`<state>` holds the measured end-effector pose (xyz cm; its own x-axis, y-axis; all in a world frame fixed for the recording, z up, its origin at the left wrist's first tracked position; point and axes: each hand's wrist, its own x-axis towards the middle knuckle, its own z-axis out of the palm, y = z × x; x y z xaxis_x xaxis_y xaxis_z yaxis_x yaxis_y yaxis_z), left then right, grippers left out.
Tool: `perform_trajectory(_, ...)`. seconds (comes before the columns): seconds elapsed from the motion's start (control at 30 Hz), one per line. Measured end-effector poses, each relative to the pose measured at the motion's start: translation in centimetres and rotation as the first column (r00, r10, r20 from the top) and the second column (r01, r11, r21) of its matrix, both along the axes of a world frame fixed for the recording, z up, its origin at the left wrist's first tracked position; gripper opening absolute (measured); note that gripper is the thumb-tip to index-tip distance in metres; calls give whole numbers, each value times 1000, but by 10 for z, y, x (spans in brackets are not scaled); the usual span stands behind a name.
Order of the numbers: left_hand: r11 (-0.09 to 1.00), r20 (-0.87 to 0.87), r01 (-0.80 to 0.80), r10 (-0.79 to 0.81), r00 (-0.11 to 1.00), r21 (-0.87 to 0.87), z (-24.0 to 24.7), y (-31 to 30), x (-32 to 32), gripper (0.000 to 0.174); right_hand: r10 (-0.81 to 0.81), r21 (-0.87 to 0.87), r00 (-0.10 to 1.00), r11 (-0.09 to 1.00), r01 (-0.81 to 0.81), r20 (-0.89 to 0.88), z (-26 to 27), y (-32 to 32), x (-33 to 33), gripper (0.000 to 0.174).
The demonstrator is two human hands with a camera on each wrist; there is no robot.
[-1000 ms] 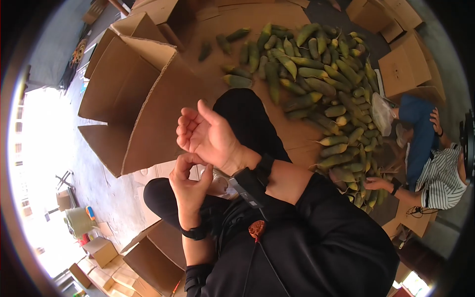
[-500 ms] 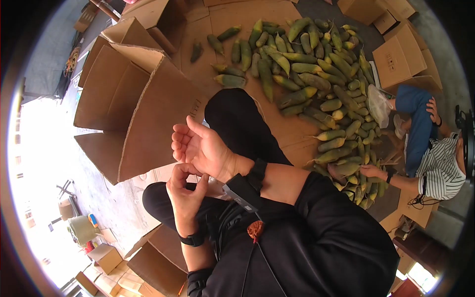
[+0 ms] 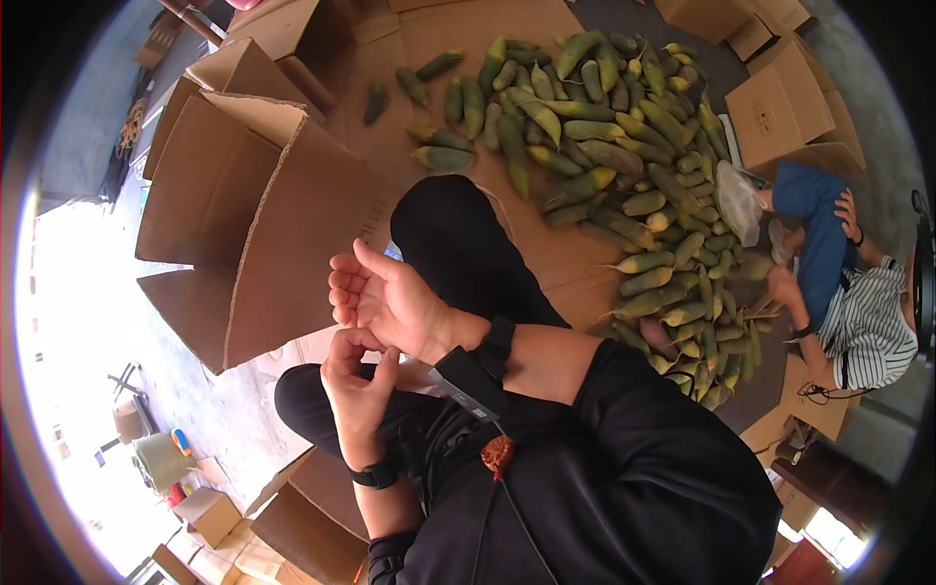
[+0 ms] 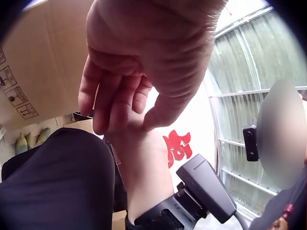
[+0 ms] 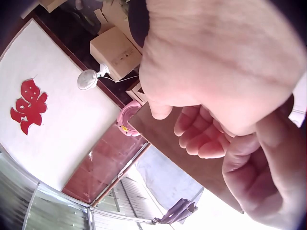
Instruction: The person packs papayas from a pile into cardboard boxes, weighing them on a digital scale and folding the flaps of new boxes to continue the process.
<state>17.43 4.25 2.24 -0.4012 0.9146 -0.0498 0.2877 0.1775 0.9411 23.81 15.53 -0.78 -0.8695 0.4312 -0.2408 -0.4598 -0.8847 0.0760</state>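
Note:
My right hand (image 3: 385, 302) is raised over my lap in the head view, palm up, fingers loosely bent, holding nothing. Just below it, my left hand (image 3: 356, 380) reaches to the right wrist, thumb and bent index finger apart. In the left wrist view, the left hand (image 4: 148, 52) drapes its relaxed fingertips against the right forearm (image 4: 146, 167), near a black wrist camera (image 4: 204, 184). Past my knee, a large pile of green radishes (image 3: 585, 129) lies on flattened cardboard; a reddish root (image 3: 658, 336) sits at its near side.
A tall open carton (image 3: 297, 224) stands at left, close to my hands. Another carton (image 3: 312, 517) is at lower left, and more boxes (image 3: 780, 112) stand at upper right. A person in a striped shirt (image 3: 873, 336) sits right of the pile, beside a plastic bag (image 3: 741, 203).
The head view has shifted slightly. My hands keep the same pose together. The other person's hand has drawn back from the pile toward their knee.

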Motion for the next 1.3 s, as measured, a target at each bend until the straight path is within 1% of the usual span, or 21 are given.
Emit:
perform_trajectory(0.07, 998, 11, -69, 69, 998, -15, -5, -1, 0, 15, -6, 5, 1000, 1000, 6, 0, -3, -1, -2, 34)
perform_trajectory(0.1, 998, 13, -63, 64, 998, -12, -7, -1, 1, 15, -10, 9, 1000, 1000, 10, -3, -3, 0, -2, 34)
perform_trajectory(0.17, 995, 42, -100, 101, 994, -21, -10, -2, 1, 16, -14, 11, 1000, 1000, 14, 5, -3, 1, -1, 34)
perform_trajectory(0.3, 993, 42, -107, 109, 993, -44, -11, -3, 3, 16, -11, 14, 1000, 1000, 11, 15, -3, 0, 2, 34)
perform_trajectory(0.4, 996, 56, -76, 79, 995, -43, -8, -3, 4, 17, -14, -10, 1000, 1000, 14, 13, -5, -1, 3, 34)
perform_trajectory(0.47, 999, 7, -36, 37, 999, -37, -4, -3, 6, 18, -8, -11, 1000, 1000, 8, 10, -5, -3, 4, 33)
perform_trajectory(0.5, 999, 7, -32, 32, 999, -40, -5, -4, 6, 18, 3, -7, 1000, 1000, -3, 2, -5, -3, 3, 33)
perform_trajectory(0.57, 999, -74, -37, 34, 997, -34, -5, -5, 5, 18, 2, -12, 1000, 1000, -2, -11, -6, -4, 2, 32)
perform_trajectory(0.6, 999, -73, -31, 28, 997, -35, -6, -5, 4, 18, 4, -16, 1000, 1000, -4, -20, -6, -4, 2, 32)
perform_trajectory(0.67, 992, -142, -102, 91, 986, -70, -11, -7, 4, 16, 2, -26, 1000, 1000, -3, -13, -9, -7, 1, 32)
perform_trajectory(0.8, 994, -133, -97, 90, 987, -48, -14, -7, 6, 16, 14, -28, 1000, 1000, -14, -5, -10, -6, 5, 30)
perform_trajectory(0.87, 992, 39, -127, 128, 991, -18, -14, -7, 9, 15, 10, -38, 1000, 999, -10, -15, -11, -6, 7, 30)
perform_trajectory(0.9, 992, 38, -124, 125, 991, -18, -12, -6, 9, 15, 13, -39, 1000, 999, -15, -28, -10, -4, 7, 29)
perform_trajectory(0.97, 1000, -113, 14, -13, 993, 3, -4, -6, 12, 14, 20, -41, 999, 999, -22, -31, -9, -5, 8, 29)
perform_trajectory(1.0, 1000, -115, 17, -17, 993, 0, -5, -6, 12, 14, 30, -38, 999, 999, -31, -33, -9, -5, 9, 29)
perform_trajectory(1.07, 994, -124, -107, 103, 987, -27, -10, -7, 13, 14, 16, -33, 999, 999, -17, -37, -9, -5, 6, 29)
perform_trajectory(1.1, 993, -165, -116, 112, 980, -17, -12, -8, 12, 14, 10, -27, 999, 1000, -11, -40, -9, -5, 7, 29)
perform_trajectory(1.13, 993, -165, -116, 111, 980, -18, -13, -8, 12, 14, 9, -28, 999, 1000, -10, -40, -9, -5, 8, 29)
perform_trajectory(1.2, 992, -250, -125, 129, 960, 35, -13, -8, 11, 11, 39, -12, 997, 999, -39, -68, -7, -2, 11, 26)
perform_trajectory(1.23, 990, -258, -134, 139, 956, 38, -11, -8, 9, 11, 48, 13, 997, 999, -48, -60, -7, 2, 13, 25)
perform_trajectory(1.3, 975, -194, -189, 209, 958, 119, -8, -8, 6, 10, 51, 67, 998, 997, -48, -32, -8, 14, 24, 22)
